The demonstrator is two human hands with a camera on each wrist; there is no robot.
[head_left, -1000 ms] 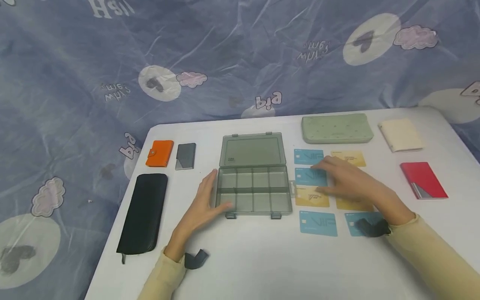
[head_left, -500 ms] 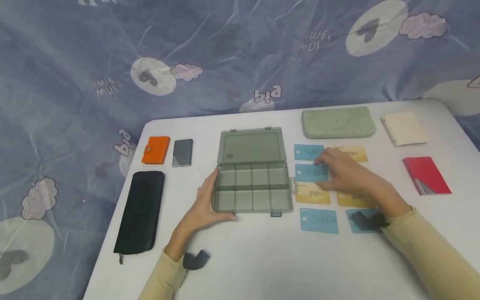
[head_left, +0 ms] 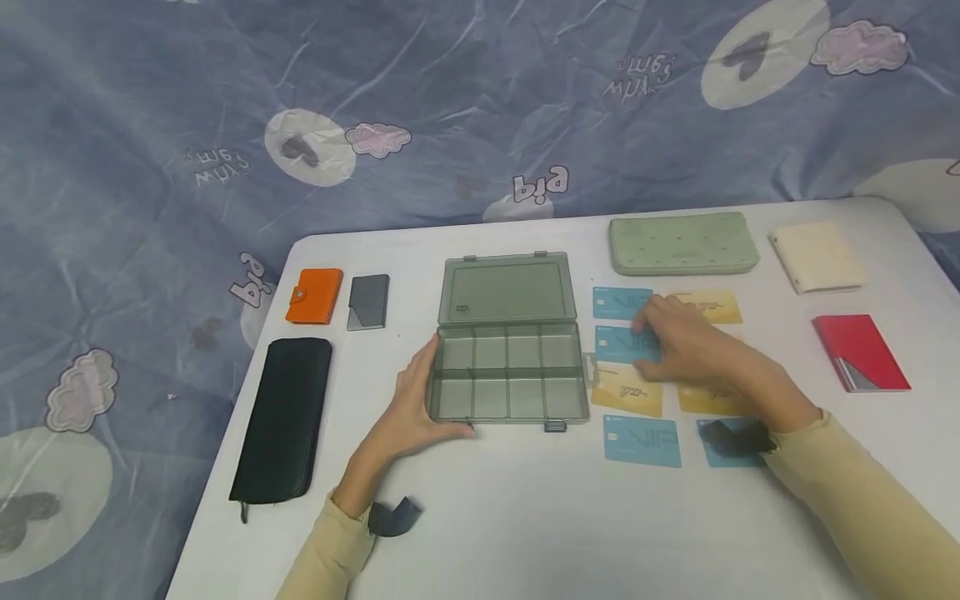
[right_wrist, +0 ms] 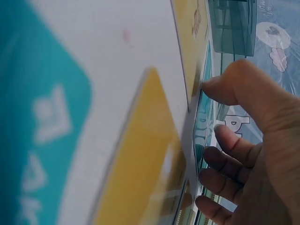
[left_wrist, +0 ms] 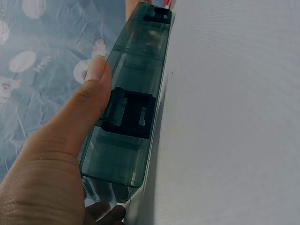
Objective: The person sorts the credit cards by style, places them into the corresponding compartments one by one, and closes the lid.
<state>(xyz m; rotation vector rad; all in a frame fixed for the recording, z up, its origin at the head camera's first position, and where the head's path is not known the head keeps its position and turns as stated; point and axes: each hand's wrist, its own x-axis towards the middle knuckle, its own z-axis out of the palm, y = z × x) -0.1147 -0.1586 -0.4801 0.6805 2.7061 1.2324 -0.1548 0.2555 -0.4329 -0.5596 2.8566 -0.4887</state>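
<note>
A translucent green organizer box (head_left: 491,392) lies on the white table, its lid laid back and its compartments bare. My left hand (head_left: 401,421) grips its near left corner; in the left wrist view the thumb lies on the front wall (left_wrist: 136,70) beside a dark latch (left_wrist: 131,112), and the fingertips show at the end wall. Right of the box, my right hand (head_left: 693,350) pinches a blue VIP card (head_left: 617,343) across its long edges, flat at the table. Other blue (head_left: 642,440) and yellow cards (head_left: 628,390) lie around that hand, some partly hidden under it.
A green pouch (head_left: 682,244), a cream card holder (head_left: 817,257) and a red card holder (head_left: 862,352) lie at the right. On the left are an orange card holder (head_left: 314,296), a grey card holder (head_left: 368,302) and a black zip wallet (head_left: 281,421). Patterned cloth (head_left: 465,108) hangs behind.
My left thumb has come from over the box's tray down to its front edge. My right hand has settled on the blue card, its fingers and thumb closing at the edges.
</note>
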